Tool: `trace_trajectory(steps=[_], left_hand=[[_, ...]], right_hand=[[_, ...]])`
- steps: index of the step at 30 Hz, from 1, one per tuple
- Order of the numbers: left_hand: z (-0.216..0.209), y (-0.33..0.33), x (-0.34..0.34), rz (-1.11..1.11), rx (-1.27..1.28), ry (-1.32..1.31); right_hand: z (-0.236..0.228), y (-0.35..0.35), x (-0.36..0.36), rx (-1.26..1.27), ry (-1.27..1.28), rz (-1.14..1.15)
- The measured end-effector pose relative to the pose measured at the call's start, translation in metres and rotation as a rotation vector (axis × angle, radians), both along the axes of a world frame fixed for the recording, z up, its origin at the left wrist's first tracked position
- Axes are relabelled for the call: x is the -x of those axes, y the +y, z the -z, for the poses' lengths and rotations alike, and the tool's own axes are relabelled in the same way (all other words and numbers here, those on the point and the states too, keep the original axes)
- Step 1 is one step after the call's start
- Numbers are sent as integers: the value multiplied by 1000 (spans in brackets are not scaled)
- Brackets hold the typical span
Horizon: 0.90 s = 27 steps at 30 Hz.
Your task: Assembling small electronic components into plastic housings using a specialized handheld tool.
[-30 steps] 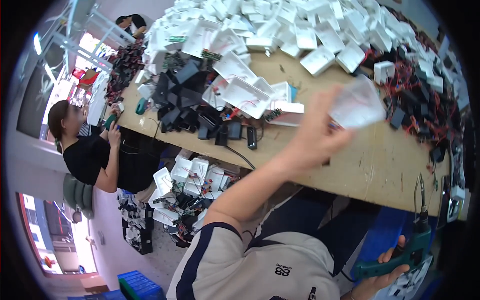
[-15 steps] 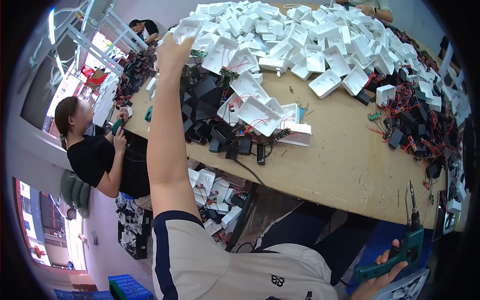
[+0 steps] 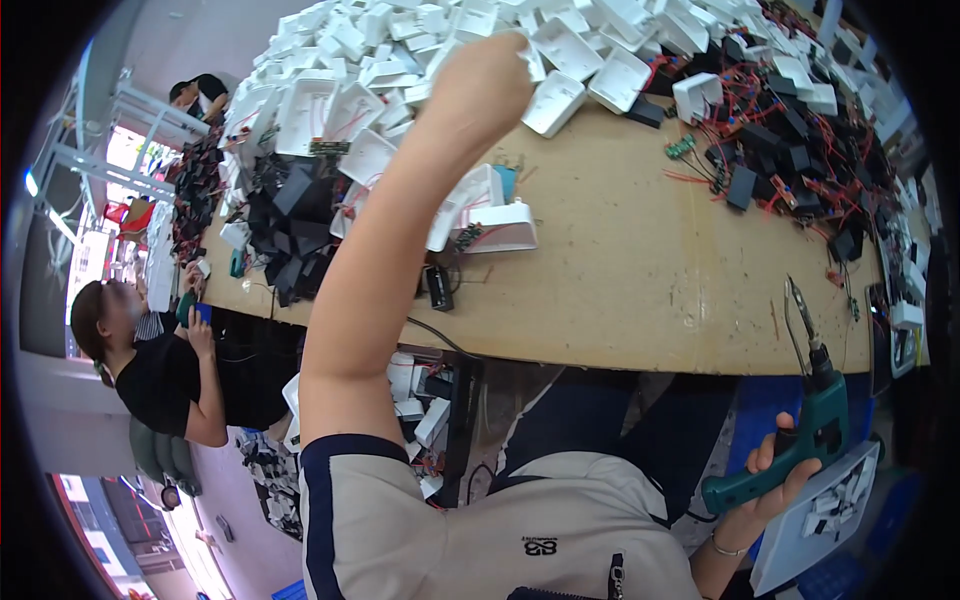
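Observation:
My left hand [image 3: 485, 85] is stretched far forward over the near edge of a heap of white plastic boxes [image 3: 553, 102]. Its fingers curl down on the far side, and anything in them is hidden. Low on the right, my right hand [image 3: 768, 505] grips a green pistol-shaped soldering gun [image 3: 828, 420], its metal tip and thin feed tube pointing up past the table edge. Under my left forearm lie open white boxes with red wires and small circuit boards, one white box [image 3: 505, 228] showing beside the arm. A black case [image 3: 438, 288] sits near them.
Black cases with red wires [image 3: 770, 160] are heaped at the right of the brown table [image 3: 620, 290]. A white tray of small parts [image 3: 815, 520] is below my right hand. A cable [image 3: 445, 338] crosses the table's front edge. A co-worker [image 3: 150, 370] sits at the left.
My left hand has moved right from the far left of the white heap, where it held a white box. My view has shifted; the right hand still grips the soldering gun.

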<state>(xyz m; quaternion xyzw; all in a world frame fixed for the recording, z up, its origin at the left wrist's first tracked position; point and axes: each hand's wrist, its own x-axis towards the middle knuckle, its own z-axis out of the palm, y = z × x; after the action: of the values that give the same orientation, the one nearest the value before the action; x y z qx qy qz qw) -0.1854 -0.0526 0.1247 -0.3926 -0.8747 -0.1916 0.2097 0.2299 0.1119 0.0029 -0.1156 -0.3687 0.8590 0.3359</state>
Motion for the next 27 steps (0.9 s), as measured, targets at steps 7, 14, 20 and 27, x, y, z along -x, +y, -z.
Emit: trace_trajectory(steps=[7,14,20,27], left_hand=[[82,63,55,-297,353,-391],[102,64,29,-262,143,-147],[80,59,-94,237,-142,-318],[89,63,-152,437,-30,-293]], right_hand=[[-1,4,-4,-23,37,56],[10,12,-13,32,84,-7],[9,9,-21,6,40,60],[10,4,-21,-8,39,78]])
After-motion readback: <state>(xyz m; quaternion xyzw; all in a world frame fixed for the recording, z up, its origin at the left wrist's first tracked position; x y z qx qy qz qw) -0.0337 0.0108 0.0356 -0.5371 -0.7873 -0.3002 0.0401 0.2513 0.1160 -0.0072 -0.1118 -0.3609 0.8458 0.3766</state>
